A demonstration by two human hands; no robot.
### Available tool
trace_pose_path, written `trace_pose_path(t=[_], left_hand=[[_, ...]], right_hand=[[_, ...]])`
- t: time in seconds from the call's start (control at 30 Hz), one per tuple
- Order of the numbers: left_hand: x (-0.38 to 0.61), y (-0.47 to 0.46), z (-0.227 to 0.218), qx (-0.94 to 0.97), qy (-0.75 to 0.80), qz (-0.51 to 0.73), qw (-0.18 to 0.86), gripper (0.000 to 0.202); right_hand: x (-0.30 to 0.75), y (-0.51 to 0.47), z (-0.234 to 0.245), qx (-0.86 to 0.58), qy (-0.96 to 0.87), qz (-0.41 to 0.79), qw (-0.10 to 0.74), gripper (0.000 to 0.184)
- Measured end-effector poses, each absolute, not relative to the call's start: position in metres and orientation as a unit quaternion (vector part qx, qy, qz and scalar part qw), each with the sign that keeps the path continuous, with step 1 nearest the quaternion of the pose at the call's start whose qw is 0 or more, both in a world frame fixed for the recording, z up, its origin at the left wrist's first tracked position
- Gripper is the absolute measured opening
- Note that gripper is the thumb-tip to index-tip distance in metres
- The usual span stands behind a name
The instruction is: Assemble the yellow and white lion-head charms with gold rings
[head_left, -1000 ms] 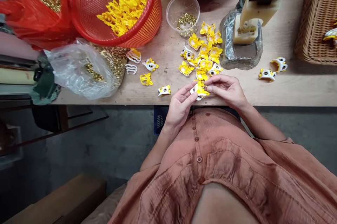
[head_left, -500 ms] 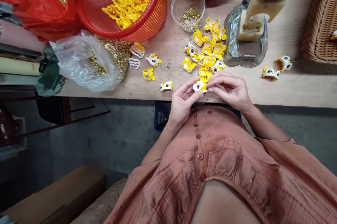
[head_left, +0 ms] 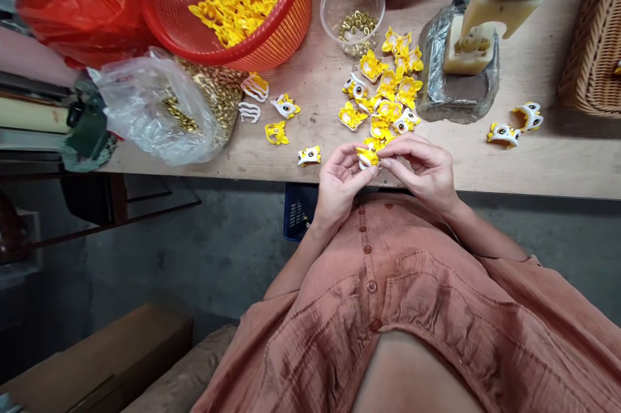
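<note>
Both hands meet at the near edge of the wooden table. My left hand and my right hand pinch one small yellow and white clip piece between their fingertips. Just beyond the fingers lies a pile of like yellow clip pieces. One finished clip with painted eyes lies left of my left hand.
A red basket of yellow parts stands at the back left, beside a red bag and a clear bag of brass springs. A clear cup holds springs. A press block stands right, two clips and a wicker basket beyond.
The hands have stayed together on the clip piece, turning it slightly between the fingertips. The view has drifted a little, shifting the table's things up and right.
</note>
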State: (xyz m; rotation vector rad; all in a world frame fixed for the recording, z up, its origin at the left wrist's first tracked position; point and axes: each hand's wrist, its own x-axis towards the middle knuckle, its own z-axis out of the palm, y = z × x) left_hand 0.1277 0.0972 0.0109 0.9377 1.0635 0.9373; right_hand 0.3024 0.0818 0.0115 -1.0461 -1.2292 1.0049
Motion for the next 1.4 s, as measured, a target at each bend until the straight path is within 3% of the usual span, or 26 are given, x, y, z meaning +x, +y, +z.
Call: trace_pose_path(t=[0.43,0.73,1.13,1.4], left_hand=[[0.127,0.093,0.005,0.449,0.487,0.450,0.599,0.033],[0.128,0.093,0.003,0.545,0.428,0.479,0.540,0.042],[0.129,0.092,0.001,0.579,0.412,0.481,0.513,0.044],[0.126,0.088,-0.001,0.671,0.435,0.463,0.381,0.045]], right_hand=[[0.295,0.068,0.009,-0.470,-0.548,0.356,0.593,0.017],[0.288,0.070,-0.006,-0.485,-0.434,0.445,0.615,0.003],[0.286,0.073,-0.009,-0.467,-0.347,0.503,0.640,0.017],[0.292,0.076,0.003,-0.487,-0.333,0.546,0.595,0.025]])
